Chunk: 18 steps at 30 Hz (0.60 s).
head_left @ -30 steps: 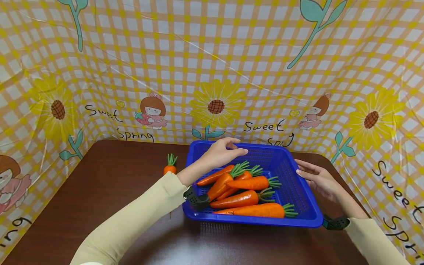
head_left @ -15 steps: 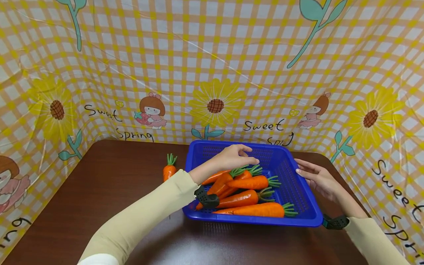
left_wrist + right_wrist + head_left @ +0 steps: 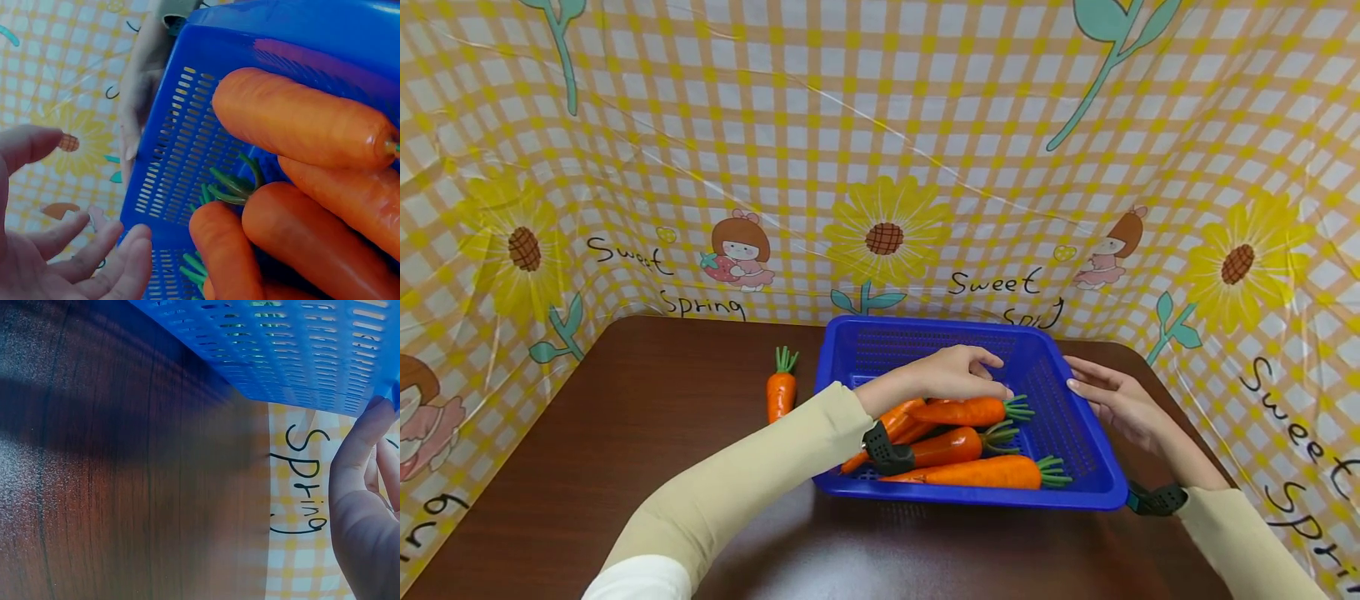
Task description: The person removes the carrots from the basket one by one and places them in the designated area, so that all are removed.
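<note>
The left grip (image 3: 958,372) hung over the inside of a blue plastic basket (image 3: 970,493), its thumb spread well away from the loosely bent fingers, with nothing held between them. Close below its thumb tip was the green top (image 3: 1017,408) of a carrot (image 3: 972,412) lying inside; whether the two touched could not be told.

More carrots lay in the basket on the person's side of the left grip. One glossy carrot (image 3: 953,447) was just nearer the person than the first, and beyond it a long carrot (image 3: 992,473) ran along the near wall. Their green tops pointed toward the right grip's side. The upper ends of other carrots were hidden under the left wrist.

The right grip (image 3: 1123,404) was at the basket's right side, outside it, fingers fairly straight and thumb tip touching the rim; how much weight it bore could not be seen.

Well off to the left of the left grip, past the basket, another carrot (image 3: 781,393) lay on the dark brown bench (image 3: 662,400), its lower part covered by the left sleeve (image 3: 752,467). A black band (image 3: 891,458) sat behind the left grip, on that wrist. Beyond both grips rose a checked cloth (image 3: 775,125) printed with sunflowers and lettering.
</note>
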Motion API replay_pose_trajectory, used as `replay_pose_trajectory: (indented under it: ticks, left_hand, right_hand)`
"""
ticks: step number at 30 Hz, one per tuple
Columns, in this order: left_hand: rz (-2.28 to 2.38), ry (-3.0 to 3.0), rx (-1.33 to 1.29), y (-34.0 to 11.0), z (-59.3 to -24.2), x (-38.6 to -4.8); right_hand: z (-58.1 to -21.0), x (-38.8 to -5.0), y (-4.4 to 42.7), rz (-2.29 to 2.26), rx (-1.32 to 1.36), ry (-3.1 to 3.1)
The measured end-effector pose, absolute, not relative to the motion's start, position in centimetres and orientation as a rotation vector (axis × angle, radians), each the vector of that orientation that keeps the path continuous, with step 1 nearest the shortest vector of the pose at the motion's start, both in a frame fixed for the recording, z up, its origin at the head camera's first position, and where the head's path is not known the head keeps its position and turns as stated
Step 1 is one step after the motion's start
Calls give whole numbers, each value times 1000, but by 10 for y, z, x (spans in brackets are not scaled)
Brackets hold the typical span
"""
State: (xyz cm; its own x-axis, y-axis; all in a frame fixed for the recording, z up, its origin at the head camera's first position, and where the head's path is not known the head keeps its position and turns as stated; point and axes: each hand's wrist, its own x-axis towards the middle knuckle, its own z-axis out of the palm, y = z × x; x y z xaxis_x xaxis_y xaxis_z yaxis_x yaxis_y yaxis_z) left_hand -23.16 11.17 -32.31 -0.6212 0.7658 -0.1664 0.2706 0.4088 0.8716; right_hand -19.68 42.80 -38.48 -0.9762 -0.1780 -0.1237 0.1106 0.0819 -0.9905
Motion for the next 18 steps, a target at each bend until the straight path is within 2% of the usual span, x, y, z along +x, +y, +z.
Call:
replay_pose_trajectory:
  ticks: [18]
  left_hand:
    - [957,1940,957,132,-336,-231]
  right_hand:
    - [-385,-197,429,-1963,-73,2193]
